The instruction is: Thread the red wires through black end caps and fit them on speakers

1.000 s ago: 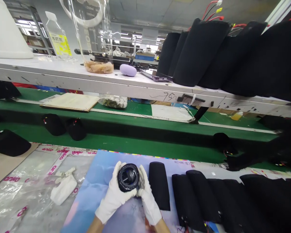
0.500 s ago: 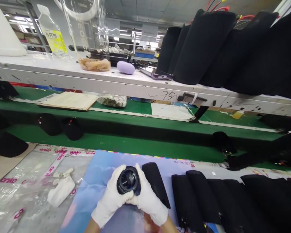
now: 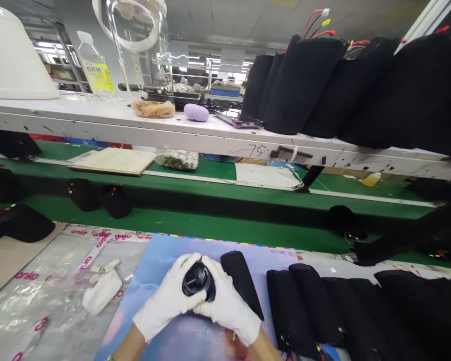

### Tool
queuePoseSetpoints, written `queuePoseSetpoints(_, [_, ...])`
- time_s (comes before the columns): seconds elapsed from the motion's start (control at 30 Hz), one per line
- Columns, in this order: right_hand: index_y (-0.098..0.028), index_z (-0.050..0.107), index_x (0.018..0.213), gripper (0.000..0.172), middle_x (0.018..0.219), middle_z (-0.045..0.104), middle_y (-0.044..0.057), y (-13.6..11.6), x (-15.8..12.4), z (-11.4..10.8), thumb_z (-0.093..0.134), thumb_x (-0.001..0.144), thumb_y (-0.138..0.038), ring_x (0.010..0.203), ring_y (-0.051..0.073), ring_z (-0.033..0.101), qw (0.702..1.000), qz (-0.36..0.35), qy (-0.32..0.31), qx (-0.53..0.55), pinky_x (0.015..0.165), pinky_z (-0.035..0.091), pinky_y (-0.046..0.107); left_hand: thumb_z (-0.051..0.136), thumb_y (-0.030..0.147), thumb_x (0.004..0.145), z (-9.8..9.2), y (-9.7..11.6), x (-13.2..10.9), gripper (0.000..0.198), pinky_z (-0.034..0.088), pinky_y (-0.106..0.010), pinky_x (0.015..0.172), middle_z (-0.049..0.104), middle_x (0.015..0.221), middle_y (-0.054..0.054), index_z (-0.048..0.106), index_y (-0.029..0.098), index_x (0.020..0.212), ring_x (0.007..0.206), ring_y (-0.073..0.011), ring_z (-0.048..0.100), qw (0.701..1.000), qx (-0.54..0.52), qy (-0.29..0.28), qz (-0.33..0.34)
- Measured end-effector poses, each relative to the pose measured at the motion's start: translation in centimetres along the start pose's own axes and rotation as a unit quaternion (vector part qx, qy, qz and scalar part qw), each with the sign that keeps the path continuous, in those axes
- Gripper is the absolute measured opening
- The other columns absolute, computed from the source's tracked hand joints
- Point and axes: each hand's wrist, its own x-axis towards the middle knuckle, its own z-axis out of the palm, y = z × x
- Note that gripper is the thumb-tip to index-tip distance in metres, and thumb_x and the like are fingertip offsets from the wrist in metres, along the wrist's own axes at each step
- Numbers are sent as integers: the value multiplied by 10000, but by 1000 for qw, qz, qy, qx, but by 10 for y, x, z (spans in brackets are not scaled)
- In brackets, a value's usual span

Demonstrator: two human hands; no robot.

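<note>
A dark round part (image 3: 196, 279) with a ring-shaped opening faces up between my two white-gloved hands, over the blue printed sheet (image 3: 143, 271). My left hand (image 3: 173, 293) wraps round its left side, thumb across the near edge. Round the right side curve the fingers of my right hand (image 3: 225, 301), with the thumb close to the other one below. The lower body of the part is hidden by the gloves. Just right of my right hand lies a black sleeve-like piece (image 3: 242, 283) on the sheet.
Several black cylinders (image 3: 315, 301) lie at the right. A crumpled white glove (image 3: 103, 293) rests on plastic film at the left. Behind is a green conveyor (image 3: 210, 220) with black pieces. Above it, a white shelf (image 3: 135, 130) holds a jug, bottles and black cylinders. A person's fingers show far left.
The view has shifted a little. My fingers have closed further over the top rim of the dark part, covering more of it. Fingers have appeared at the far left edge.
</note>
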Motion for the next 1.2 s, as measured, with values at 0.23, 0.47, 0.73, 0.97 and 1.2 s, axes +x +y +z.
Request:
queuePoseSetpoints(0.23, [-305,547,1390,502,1482,537,23,13,2,26,335,1015,-562,1401,213,460,987,24,111,114,1227,292,435,715,320,763,6,-4,-2,716,369,-536,1158,540,1449,-142,473,222,1430,1357,-319,496,1000,3,4,-6])
queuePoseSetpoints(0.47, [-298,655,1268,508,1351,648,19,6,13,32,404,980,-632,1294,220,563,982,19,111,152,1197,354,407,539,483,910,12,-13,-8,531,291,-564,1198,560,1460,-130,560,207,1363,1384,-306,480,997,-43,30,-64])
queuePoseSetpoints(0.73, [-283,590,1337,638,1399,613,59,5,9,25,651,827,-662,1322,272,545,987,13,66,147,1170,376,452,345,546,993,21,-17,-11,572,316,-509,1203,496,1528,-81,468,235,1456,1413,-251,454,983,-113,62,-131])
queuePoseSetpoints(0.97, [-313,549,1373,568,1491,519,44,8,0,22,599,895,-616,1403,259,452,990,1,59,125,1217,291,452,353,553,994,22,-20,-11,535,359,-479,1187,562,1474,-55,531,268,1410,1362,-242,518,979,-145,69,-122])
queuePoseSetpoints(1.2, [-302,593,1325,562,1446,566,38,12,5,34,424,947,-683,1372,230,484,982,18,128,137,1237,273,433,488,536,967,22,-20,-12,534,288,-597,1185,531,1484,-122,523,228,1401,1393,-290,468,983,-139,74,-98])
